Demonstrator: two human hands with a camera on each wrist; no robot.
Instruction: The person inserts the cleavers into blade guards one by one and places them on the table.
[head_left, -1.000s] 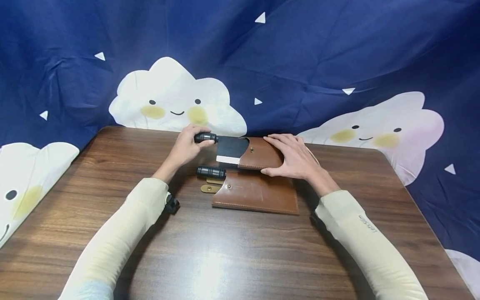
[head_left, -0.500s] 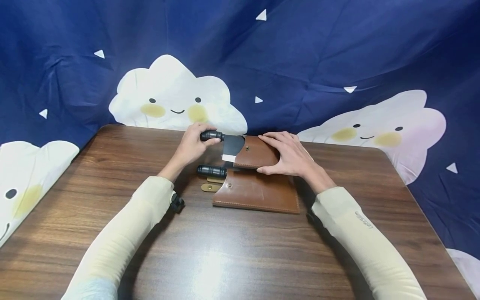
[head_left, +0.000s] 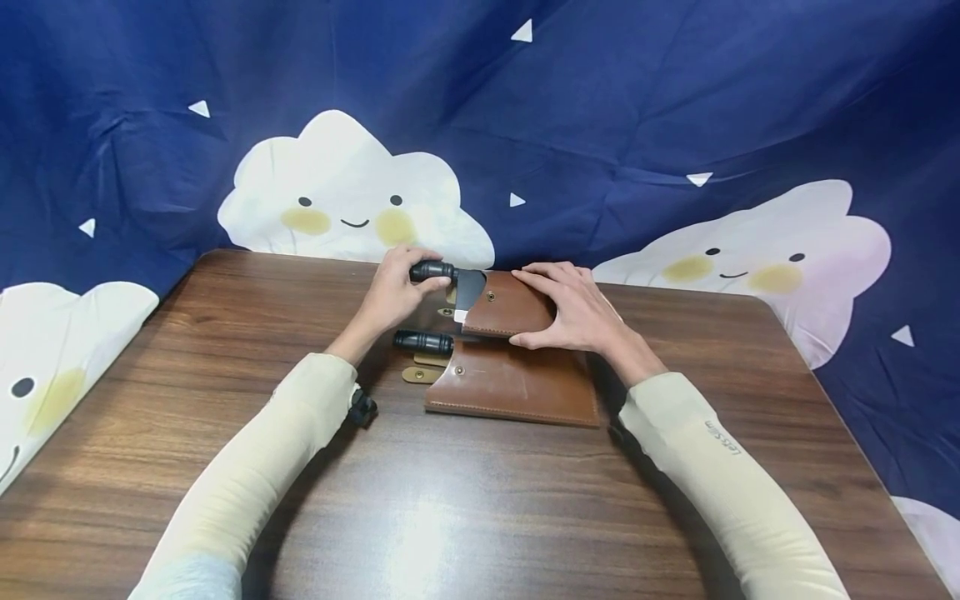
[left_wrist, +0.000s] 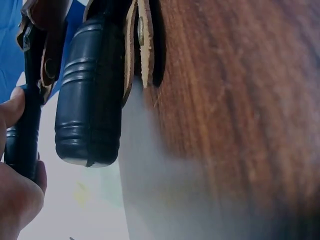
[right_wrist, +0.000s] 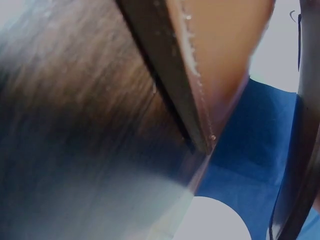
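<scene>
My left hand (head_left: 397,287) grips the black ridged handle (left_wrist: 22,142) of a cleaver at the back of the table. Its dark blade (head_left: 470,289), with a pale edge, is mostly inside a brown leather sheath (head_left: 510,307); only a short strip shows. My right hand (head_left: 576,308) holds that sheath at its right end, thumb at the near edge and fingers over the far one. In front lies a second brown sheath (head_left: 517,387) with another cleaver's black handle (head_left: 423,342) sticking out to the left. This second blade is hidden.
Tan snap straps (head_left: 420,375) stick out beside the front handle, and a smaller strap (head_left: 447,312) shows by the rear sheath's mouth. The wooden table (head_left: 495,508) ends at the back against a blue cloth (head_left: 600,100) with clouds.
My left hand has moved right with the handle, and the blade has slid deeper into the rear sheath. The right hand and rear sheath have shifted slightly left. The front sheath stays put.
</scene>
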